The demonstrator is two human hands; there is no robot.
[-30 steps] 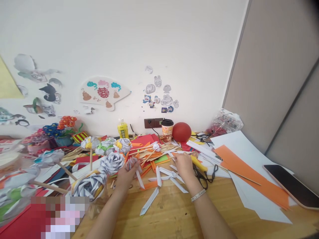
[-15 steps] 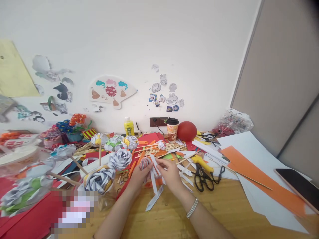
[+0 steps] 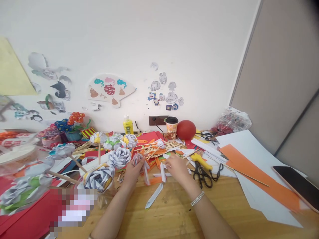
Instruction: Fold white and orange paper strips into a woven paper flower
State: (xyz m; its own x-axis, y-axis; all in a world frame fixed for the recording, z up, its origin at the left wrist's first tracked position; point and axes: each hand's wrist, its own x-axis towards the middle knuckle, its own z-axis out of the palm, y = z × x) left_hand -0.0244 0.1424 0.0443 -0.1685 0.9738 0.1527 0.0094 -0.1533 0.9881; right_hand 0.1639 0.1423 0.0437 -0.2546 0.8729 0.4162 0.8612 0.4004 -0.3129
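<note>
My left hand [image 3: 133,170] is closed around a striped, partly rolled paper flower [image 3: 137,159], and a folded paper strip [image 3: 146,175] hangs down beside it. Apart from it, to the right, my right hand [image 3: 176,165] has its fingers pinched together. A folded white paper strip [image 3: 162,173] stands at those fingertips, in their grip as far as I can see. Below, another folded strip [image 3: 154,196] lies on the wooden table [image 3: 159,222]. Orange and white strips are scattered just behind my hands.
Finished paper roses [image 3: 99,178] on sticks crowd the left. Wooden sticks [image 3: 163,148] lie behind. Black scissors [image 3: 203,176] and a yellow glue gun [image 3: 201,162] are right, near white sheets and a phone [image 3: 297,186]. A lidded cup [image 3: 171,129] and red balloon [image 3: 186,130] stand behind.
My hands have moved apart, the left one leftward with the striped flower and the right one rightward. Before, both were together on the flower and a white strip.
</note>
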